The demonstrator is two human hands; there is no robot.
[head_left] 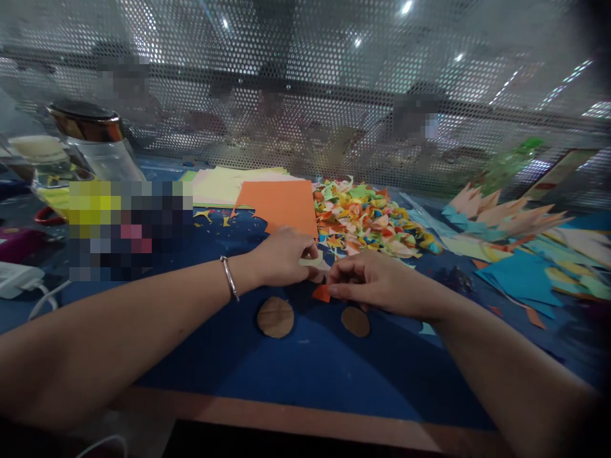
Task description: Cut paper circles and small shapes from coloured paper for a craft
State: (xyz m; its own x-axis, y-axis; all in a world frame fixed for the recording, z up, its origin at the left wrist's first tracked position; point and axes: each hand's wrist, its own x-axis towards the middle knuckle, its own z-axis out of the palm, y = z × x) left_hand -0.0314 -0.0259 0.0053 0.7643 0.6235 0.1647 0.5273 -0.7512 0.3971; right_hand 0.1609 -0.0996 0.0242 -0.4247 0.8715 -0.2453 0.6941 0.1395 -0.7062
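Observation:
My left hand (281, 257) and my right hand (370, 280) meet over a blue mat (305, 362), both with fingers pinched together on a small pale yellow paper piece (312, 261). A metal bangle (230, 278) circles my left wrist. An orange paper scrap (321, 293) lies just under my fingertips. Two round holes in the mat (275, 317) (356, 321) show the brown table below my hands. An orange paper sheet (281, 203) lies just beyond my left hand.
A heap of folded coloured paper pieces (370, 219) sits behind my hands. Pale yellow sheets (222, 184) lie at the back left. Blue, yellow and peach offcuts (520, 254) cover the right side. A glass jar (98, 143) stands at the left. A perforated metal screen (305, 83) closes the back.

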